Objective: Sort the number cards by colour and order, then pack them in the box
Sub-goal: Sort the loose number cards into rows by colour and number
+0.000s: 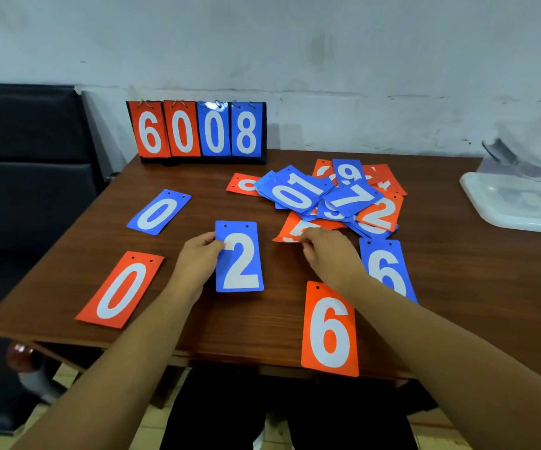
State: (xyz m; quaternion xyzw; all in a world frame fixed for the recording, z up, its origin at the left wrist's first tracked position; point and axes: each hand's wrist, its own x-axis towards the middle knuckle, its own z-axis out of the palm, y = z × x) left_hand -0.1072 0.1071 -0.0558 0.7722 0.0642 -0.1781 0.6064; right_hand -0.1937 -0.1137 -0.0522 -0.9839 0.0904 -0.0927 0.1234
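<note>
My left hand [196,261] pinches the left edge of a blue 2 card [239,256] near the table's middle. My right hand [329,251] grips the near edge of a red 5 card [292,229] at the foot of a mixed pile of red and blue cards [324,196]. Laid out singly are a blue 0 card [158,212], a red 0 card [120,290], a blue 6 card [387,267] partly under my right forearm, and a red 6 card [330,329] at the front edge.
A flip scoreboard [197,131] reading 6008 stands at the back of the wooden table [457,287]. A clear plastic box [519,203] sits at the right edge. A dark padded seat [29,151] is on the left.
</note>
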